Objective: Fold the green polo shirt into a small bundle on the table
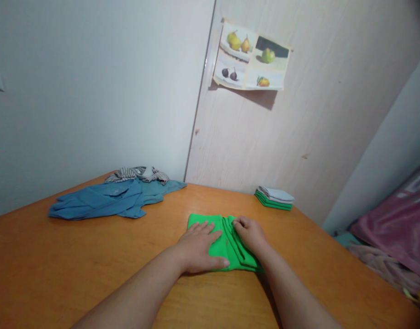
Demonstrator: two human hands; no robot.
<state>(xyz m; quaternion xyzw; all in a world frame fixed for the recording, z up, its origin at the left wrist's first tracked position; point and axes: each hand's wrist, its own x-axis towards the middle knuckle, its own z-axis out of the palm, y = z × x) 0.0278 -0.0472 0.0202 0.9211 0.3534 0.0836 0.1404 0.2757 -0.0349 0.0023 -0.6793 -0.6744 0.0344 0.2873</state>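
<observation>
A bright green cloth garment (216, 249), partly folded, lies on the wooden table in front of me. Its left part is flat, while the right part is doubled over in loose layers with creases. My left hand (199, 249) presses flat on the left part, fingers spread. With fingers curled in a pinch, my right hand (249, 233) grips the folded layers at the upper right. The garment's exact kind does not show, and my right hand and wrist hide some of its right edge.
Blue shirts (100, 198) lie loosely at the back left, with a striped cloth (134, 172) behind them. A small stack of folded green and grey clothes (274, 198) sits at the table's (93, 265) back right. Behind stands a wall with a fruit picture (251, 57).
</observation>
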